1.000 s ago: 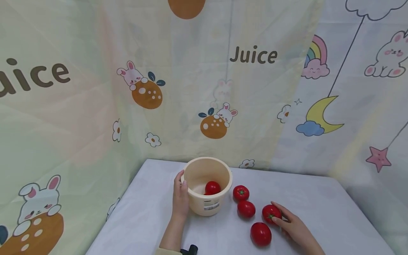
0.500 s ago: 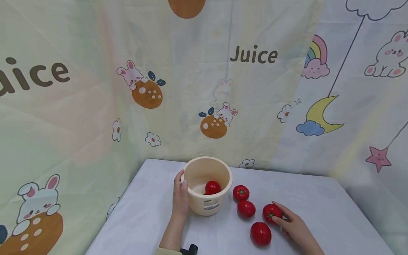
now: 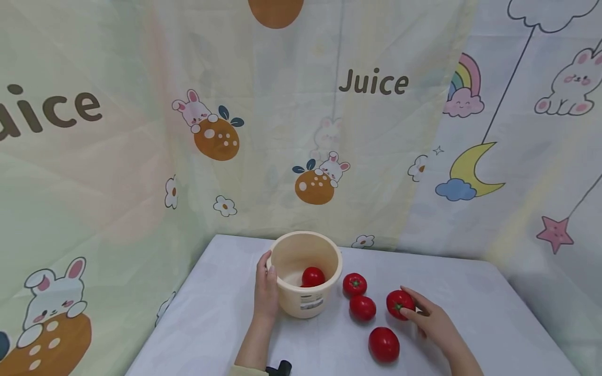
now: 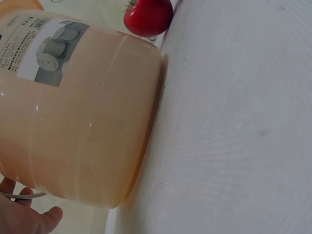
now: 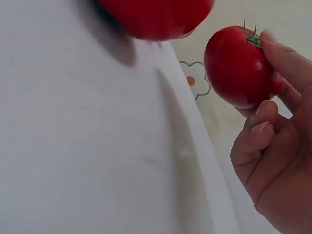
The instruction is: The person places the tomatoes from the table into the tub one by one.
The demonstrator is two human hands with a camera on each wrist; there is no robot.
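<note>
From the head view, low centre of the frame, the left hand [image 3: 266, 292] cups the side of the cream bucket [image 3: 305, 274], fingers curved against its wall. To the lower right, the right hand [image 3: 432, 322] pinches a tomato [image 3: 400, 304]. In the left wrist view the bucket [image 4: 73, 107] fills the left half. In the right wrist view, upper right, fingertips [image 5: 278, 53] clasp the tomato [image 5: 236, 66], lifted clear of the cloth.

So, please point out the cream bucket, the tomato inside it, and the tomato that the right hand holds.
cream bucket [image 3: 307, 305]: head view, front wall near its label.
tomato inside it [image 3: 313, 277]: head view, red top.
tomato in the right hand [image 5: 236, 66]: right wrist view, middle of its red side.
</note>
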